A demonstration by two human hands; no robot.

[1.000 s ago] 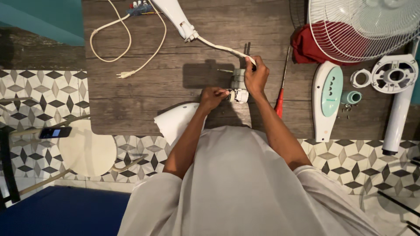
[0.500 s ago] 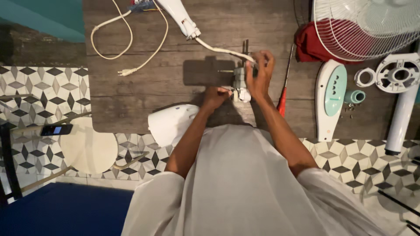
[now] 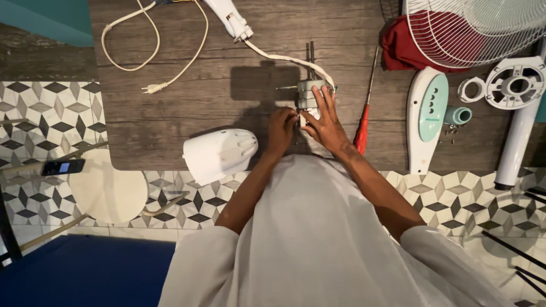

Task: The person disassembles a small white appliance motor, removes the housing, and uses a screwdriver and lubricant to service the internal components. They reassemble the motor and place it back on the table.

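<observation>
Person's wearing a loose, plain pale grey-white top, short sleeves ending around the elbows, so both forearms are bare. Fabric's got soft folds, no print or logo that I can see. Left hand (image 3: 282, 126) and right hand (image 3: 325, 120): no gloves.

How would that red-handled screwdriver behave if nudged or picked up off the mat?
The red-handled screwdriver lies flat beside the right hand, so nothing to tip. Its handle looks rounded, so a sideways nudge would likely roll it on the wooden mat. The thin straight shaft looks rigid, probably metal, and it is likely handle-heavy when lifted.
</observation>
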